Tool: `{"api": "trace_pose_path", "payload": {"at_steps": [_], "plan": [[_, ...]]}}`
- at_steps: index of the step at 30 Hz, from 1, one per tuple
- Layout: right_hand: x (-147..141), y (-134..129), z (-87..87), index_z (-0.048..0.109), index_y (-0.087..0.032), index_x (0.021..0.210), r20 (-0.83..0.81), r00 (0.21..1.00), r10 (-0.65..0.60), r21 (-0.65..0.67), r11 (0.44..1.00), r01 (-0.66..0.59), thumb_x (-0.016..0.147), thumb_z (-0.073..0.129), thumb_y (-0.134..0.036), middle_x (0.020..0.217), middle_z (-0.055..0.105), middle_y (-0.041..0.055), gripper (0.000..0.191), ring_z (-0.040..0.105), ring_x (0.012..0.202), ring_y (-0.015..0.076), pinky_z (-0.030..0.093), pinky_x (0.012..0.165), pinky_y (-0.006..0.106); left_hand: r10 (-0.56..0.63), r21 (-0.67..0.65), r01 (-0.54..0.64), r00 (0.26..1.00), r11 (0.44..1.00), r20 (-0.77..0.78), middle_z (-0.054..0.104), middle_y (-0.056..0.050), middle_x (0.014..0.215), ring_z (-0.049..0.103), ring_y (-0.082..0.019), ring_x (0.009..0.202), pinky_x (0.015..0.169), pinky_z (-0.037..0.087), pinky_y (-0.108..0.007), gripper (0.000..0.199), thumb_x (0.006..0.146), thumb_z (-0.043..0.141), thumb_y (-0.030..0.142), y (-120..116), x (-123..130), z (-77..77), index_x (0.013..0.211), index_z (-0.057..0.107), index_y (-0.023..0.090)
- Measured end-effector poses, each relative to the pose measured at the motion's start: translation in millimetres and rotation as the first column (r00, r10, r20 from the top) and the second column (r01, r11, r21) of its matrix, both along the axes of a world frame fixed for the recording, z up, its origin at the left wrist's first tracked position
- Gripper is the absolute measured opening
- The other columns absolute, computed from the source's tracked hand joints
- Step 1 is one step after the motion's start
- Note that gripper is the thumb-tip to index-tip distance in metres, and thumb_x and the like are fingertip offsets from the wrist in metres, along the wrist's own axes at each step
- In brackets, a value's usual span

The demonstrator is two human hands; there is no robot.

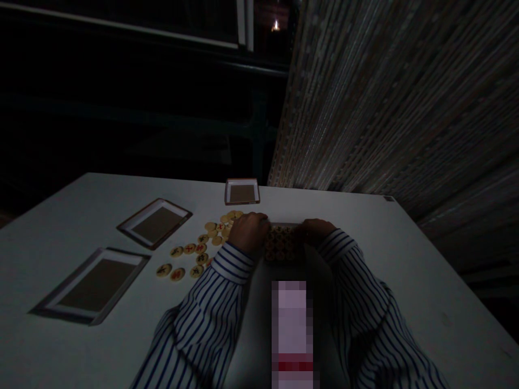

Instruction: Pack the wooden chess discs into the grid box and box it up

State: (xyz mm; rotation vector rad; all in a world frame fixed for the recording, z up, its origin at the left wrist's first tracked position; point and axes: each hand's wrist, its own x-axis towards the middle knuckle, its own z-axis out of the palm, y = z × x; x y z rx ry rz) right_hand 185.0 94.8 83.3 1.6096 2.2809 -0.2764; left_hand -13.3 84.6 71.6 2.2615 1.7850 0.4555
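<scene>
A small box [285,224] on the table in front of me holds rows of round Chinese chess pieces [279,243]. My left hand [249,231] is closed at its left side, fingers bent over the edge. At the opposite side, my right hand [315,231] grips the box too, though its fingers are mostly in shadow. Loose Chinese chess pieces [200,248] lie scattered to the left of my left hand, some with red or black characters up and others showing plain faces.
Three shallow open trays or lids stand on the white table [405,270]: one at the back [242,192], one farther left [154,222] and one nearest at left [91,285]. A string curtain [385,97] hangs behind the right side. The room is dim.
</scene>
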Motion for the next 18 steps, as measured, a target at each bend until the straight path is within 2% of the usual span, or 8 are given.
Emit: {"api": "trace_pose_path", "payload": {"at_steps": [4, 8, 13, 18], "plan": [[3.1, -0.6, 2.7, 0.060, -0.027, 0.108, -0.046, 0.999, 0.014, 0.054, 0.998, -0.011, 0.080, 0.045, -0.034, 0.103, 0.064, 0.0060, 0.033, 0.059, 0.093, 0.0220, 0.044, 0.070, 0.030, 0.014, -0.017, -0.013, 1.000, 1.000, 0.022, 0.065, -0.007, 0.105, 0.056, -0.020, 0.100, 0.089, 0.039, -0.029, 0.033, 0.081, 0.043, 0.031, -0.5, -0.8, 3.0, 0.105, 0.062, 0.019], [5.6, -2.6, 10.3, 0.060, -0.026, 0.107, -0.061, 0.998, 0.009, 0.121, 0.993, -0.001, 0.082, 0.041, -0.032, 0.102, 0.064, 0.0060, 0.032, 0.059, 0.092, 0.0204, 0.043, 0.071, 0.029, 0.043, 0.046, -0.047, 0.995, 0.998, 0.085, 0.064, -0.006, 0.107, 0.056, -0.020, 0.102, 0.092, 0.039, -0.030, 0.034, 0.082, 0.043, 0.032, -2.6, -4.6, 9.9, 0.106, 0.062, 0.018], [4.7, -8.6, 20.6, 0.060, -0.023, 0.102, -0.101, 0.994, 0.050, 0.235, 0.972, -0.025, 0.085, 0.035, -0.031, 0.101, 0.063, 0.0062, 0.031, 0.058, 0.092, 0.0194, 0.041, 0.073, 0.027, 0.080, 0.104, -0.104, 0.974, 0.989, 0.210, 0.064, -0.005, 0.107, 0.057, -0.019, 0.100, 0.090, 0.042, -0.029, 0.033, 0.081, 0.045, 0.034, -10.0, -13.7, 28.2, 0.106, 0.062, 0.019], [0.5, -15.9, 29.1, 0.060, -0.022, 0.103, -0.140, 0.986, 0.091, 0.288, 0.956, -0.047, 0.085, 0.036, -0.029, 0.102, 0.063, 0.0050, 0.030, 0.056, 0.093, 0.0177, 0.040, 0.076, 0.026, 0.082, 0.138, -0.127, 0.953, 0.982, 0.291, 0.066, -0.004, 0.104, 0.060, -0.019, 0.094, 0.088, 0.043, -0.029, 0.033, 0.080, 0.046, 0.034, -21.7, -24.2, 48.7, 0.104, 0.063, 0.019]]}}
